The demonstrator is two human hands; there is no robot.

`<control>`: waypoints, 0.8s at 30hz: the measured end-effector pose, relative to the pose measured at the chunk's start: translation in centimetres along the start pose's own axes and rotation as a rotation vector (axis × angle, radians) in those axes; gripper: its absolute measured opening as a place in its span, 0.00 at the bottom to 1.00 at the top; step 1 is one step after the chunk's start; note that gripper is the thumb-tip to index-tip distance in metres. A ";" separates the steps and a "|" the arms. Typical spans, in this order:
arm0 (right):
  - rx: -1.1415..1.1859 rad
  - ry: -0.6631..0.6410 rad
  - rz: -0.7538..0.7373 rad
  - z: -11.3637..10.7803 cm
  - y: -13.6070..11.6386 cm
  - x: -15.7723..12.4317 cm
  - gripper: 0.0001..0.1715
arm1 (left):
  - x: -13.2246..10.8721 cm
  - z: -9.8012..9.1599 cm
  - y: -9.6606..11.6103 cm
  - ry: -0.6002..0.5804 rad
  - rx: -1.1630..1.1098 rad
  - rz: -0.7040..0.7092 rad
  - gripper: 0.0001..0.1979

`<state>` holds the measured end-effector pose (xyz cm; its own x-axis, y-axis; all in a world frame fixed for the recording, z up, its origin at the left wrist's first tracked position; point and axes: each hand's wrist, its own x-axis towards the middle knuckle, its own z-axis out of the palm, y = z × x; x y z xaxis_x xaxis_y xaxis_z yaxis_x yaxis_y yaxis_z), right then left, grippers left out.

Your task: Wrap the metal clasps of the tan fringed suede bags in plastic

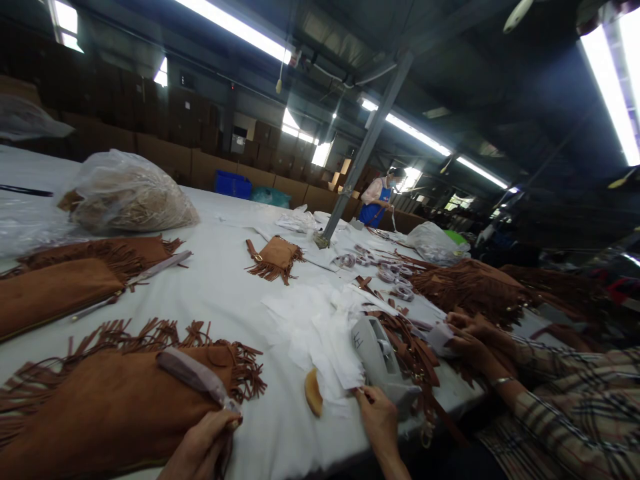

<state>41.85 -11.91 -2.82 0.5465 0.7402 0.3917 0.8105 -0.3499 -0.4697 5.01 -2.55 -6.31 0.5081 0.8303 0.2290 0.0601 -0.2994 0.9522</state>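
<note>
My left hand (207, 441) is at the bottom middle, its fingers closed round the end of a long grey wrapped tool (193, 375) that lies across a brown fringed suede bag (107, 400). My right hand (377, 419) pinches the corner of a white paper sheet (333, 357) next to a grey tape dispenser (380, 360). A small tan curved piece (313, 392) lies on the white table (225, 293) between my hands.
More fringed bags lie at left (60, 283), in the middle (275, 259) and at right (467, 283). A plastic sack (127, 193) stands at the back left. A co-worker's hands (473, 340) in a plaid sleeve work at right. A pole (360, 160) rises from the table.
</note>
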 end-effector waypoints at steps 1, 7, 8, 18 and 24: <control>0.006 -0.004 0.032 -0.3 -0.2 0.0 0.23 | 0.0 0.0 0.0 -0.017 0.027 0.026 0.16; -0.064 0.068 0.183 -2.5 -2.1 -0.3 0.29 | 0.2 0.6 -0.8 -0.154 0.301 0.256 0.15; -0.054 0.060 0.164 -2.6 -2.8 -0.2 0.29 | 0.2 0.8 -0.9 -0.182 0.338 0.274 0.13; -0.178 -0.332 0.228 5.8 -12.8 5.6 0.18 | 0.0 0.8 -0.3 -0.033 0.239 0.035 0.07; 0.079 -0.323 0.202 7.5 -12.1 6.7 0.09 | 0.6 -0.7 0.5 -0.089 0.083 0.065 0.12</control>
<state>34.12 1.55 -0.44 0.5890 0.8079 0.0220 0.6679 -0.4713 -0.5760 4.76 -1.83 -5.55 0.5873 0.7640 0.2671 0.0935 -0.3919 0.9153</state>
